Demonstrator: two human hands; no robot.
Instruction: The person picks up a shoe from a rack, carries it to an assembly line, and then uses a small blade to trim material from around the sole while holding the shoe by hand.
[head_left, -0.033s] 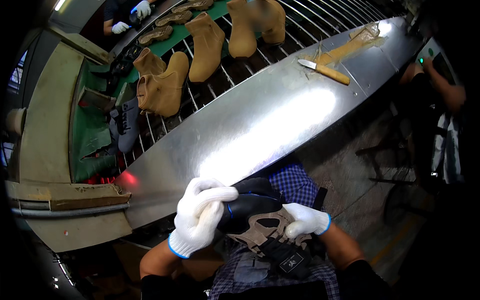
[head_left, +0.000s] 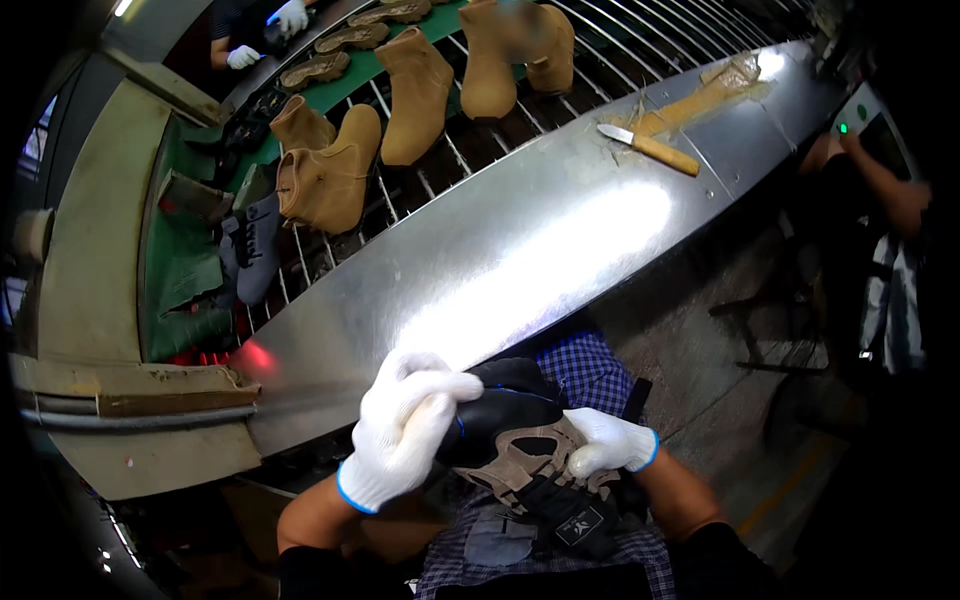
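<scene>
A brown suede and smooth black shoe (head_left: pixel 520 466) lies over the lap, its underside hidden. The right hand (head_left: pixel 612 441), in a blue-cuffed white knit glove, clamps it, fingers concealed beneath; the similarly gloved left hand (head_left: pixel 402 430) curls at its black part, the grip unclear.

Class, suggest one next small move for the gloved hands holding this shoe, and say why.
Perhaps the left hand could gently press the black end of the shoe: it is curled against that end, while the right hand grips the brown part, seemingly bracing it.
</scene>
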